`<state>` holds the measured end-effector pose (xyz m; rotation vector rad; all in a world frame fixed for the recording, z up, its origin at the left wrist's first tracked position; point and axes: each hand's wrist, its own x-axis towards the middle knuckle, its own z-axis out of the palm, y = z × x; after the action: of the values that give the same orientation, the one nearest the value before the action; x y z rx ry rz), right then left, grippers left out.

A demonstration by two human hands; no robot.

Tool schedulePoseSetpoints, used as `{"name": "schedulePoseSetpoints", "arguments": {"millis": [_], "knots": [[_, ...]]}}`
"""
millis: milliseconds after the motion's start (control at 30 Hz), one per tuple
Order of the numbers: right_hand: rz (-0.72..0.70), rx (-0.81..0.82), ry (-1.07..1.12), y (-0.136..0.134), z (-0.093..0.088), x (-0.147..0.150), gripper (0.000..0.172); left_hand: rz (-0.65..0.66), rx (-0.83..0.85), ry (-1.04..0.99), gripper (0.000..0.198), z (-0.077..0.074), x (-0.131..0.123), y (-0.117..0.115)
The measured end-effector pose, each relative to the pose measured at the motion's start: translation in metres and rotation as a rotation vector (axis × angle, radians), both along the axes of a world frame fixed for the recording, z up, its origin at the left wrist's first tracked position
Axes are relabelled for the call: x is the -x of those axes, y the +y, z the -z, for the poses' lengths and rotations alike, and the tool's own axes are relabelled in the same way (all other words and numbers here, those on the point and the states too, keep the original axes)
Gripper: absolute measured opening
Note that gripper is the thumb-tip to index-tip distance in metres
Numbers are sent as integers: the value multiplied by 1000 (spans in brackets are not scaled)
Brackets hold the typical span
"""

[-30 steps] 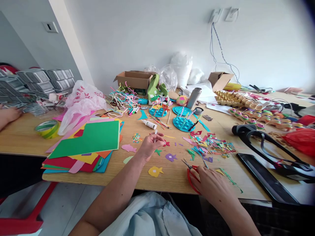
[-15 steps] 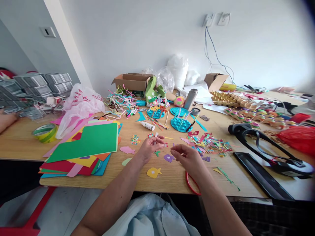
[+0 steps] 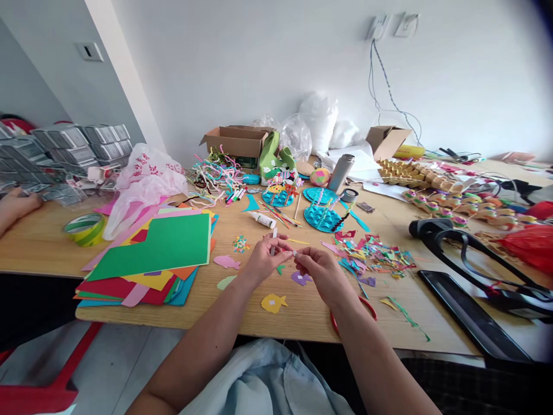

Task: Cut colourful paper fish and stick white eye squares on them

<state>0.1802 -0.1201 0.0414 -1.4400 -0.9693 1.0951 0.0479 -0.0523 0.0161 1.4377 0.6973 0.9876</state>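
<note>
Left hand (image 3: 264, 260) pinches thin white stick (image 3: 273, 235), right hand (image 3: 322, 271) nips tiny white bit (image 3: 295, 252) beside it; best held steady, low over worktop (image 3: 302, 316), fingertips only.

The tabletop (image 3: 302, 317) is pale wood with a matt, smooth finish. The stacked sheets (image 3: 159, 245) and the fish cut-out (image 3: 273, 302) are matt coloured paper. The bag (image 3: 142, 184) is thin, crinkled, glossy plastic. The box (image 3: 235, 141) is dull brown cardboard. The flask (image 3: 341, 172) is brushed metal. The white stick (image 3: 273, 235) in the left hand (image 3: 263, 259) looks like smooth plastic.
</note>
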Motion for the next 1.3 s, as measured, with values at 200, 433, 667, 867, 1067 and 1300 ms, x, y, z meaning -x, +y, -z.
{"name": "schedulePoseSetpoints", "arguments": {"millis": [200, 433, 667, 867, 1067, 1300], "knots": [[14, -56, -130, 10, -2, -1, 27, -104, -11, -67, 52, -1, 3, 3], [-53, -97, -479, 35, 24, 5, 18, -249, 108, -404, 72, -19, 29, 13], [-172, -53, -896, 42, 40, 26, 42, -256, 174, -434, 75, -11, 41, 17], [-206, 26, -1125, 45, 43, 31, 54, -268, 163, -399, 71, -9, 36, 16], [-232, 69, -1171, 53, 48, 30, 58, -287, 148, -359, 67, -8, 38, 18], [-191, 63, -1049, 58, 55, 28, 50, -285, 135, -340, 58, -7, 37, 17]]}}
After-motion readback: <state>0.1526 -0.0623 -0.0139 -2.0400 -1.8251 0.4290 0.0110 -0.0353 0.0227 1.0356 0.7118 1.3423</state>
